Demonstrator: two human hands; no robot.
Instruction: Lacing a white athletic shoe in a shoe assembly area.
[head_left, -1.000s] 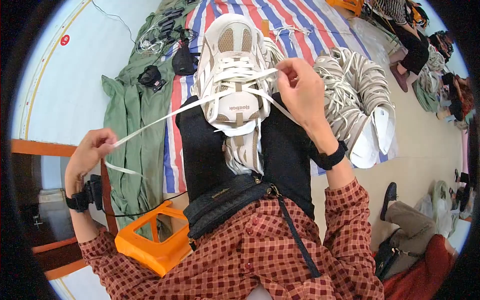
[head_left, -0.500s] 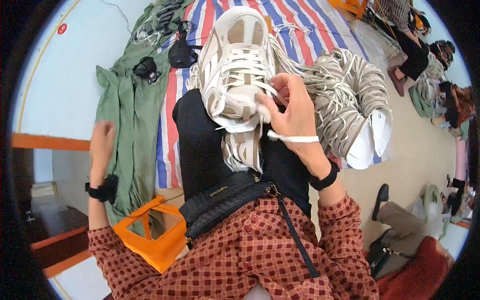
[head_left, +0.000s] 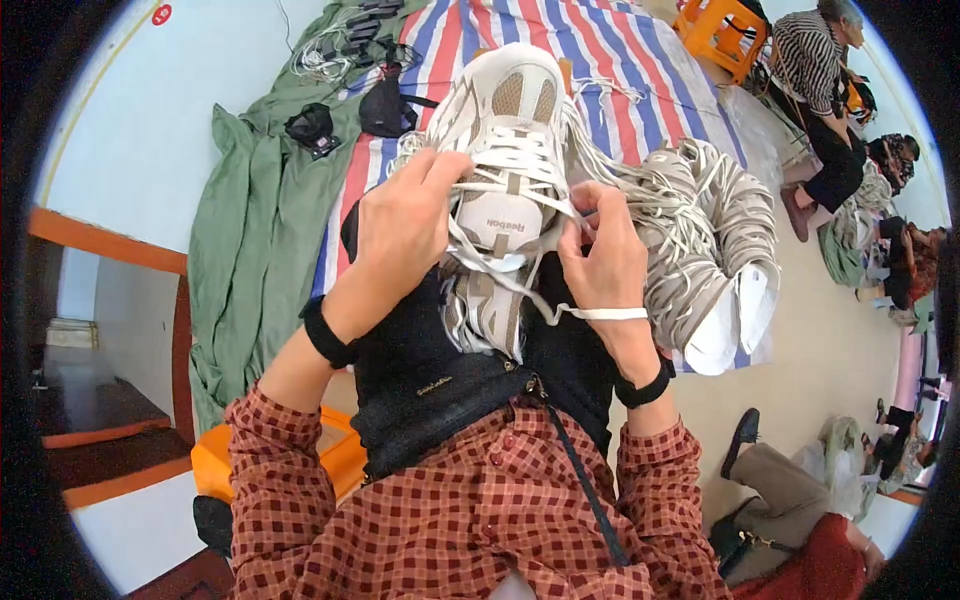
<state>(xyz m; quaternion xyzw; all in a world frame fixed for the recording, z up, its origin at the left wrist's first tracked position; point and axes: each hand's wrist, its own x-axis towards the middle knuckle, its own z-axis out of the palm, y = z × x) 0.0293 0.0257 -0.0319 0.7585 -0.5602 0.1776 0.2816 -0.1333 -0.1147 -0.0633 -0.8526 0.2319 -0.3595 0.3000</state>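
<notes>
A white and brown sneaker upper (head_left: 505,215) lies over my lap with its toe pointing away, its front criss-crossed by an off-white shoelace (head_left: 515,160). At its left eyelet edge, my left hand (head_left: 410,215) is closed in a pinch on the lace; the exact grip is partly hidden. My right hand (head_left: 605,245) pinches the lace at the right eyelet edge. A loose lace end loops under the tongue and runs across my right wrist. Another upper (head_left: 485,310) shows below the first, against the black cloth (head_left: 400,340) on my lap.
Stacked, laced uppers (head_left: 715,240) lie at the right on a striped sheet (head_left: 610,60). A black pouch (head_left: 388,105) and green cloth (head_left: 250,250) are at the left. Orange stools (head_left: 720,40) stand far right and by my left elbow. Other people sit along the right.
My left hand has come in from the far left to the shoe's left eyelet edge. My right hand has moved slightly down, and the tongue now lies exposed between both hands.
</notes>
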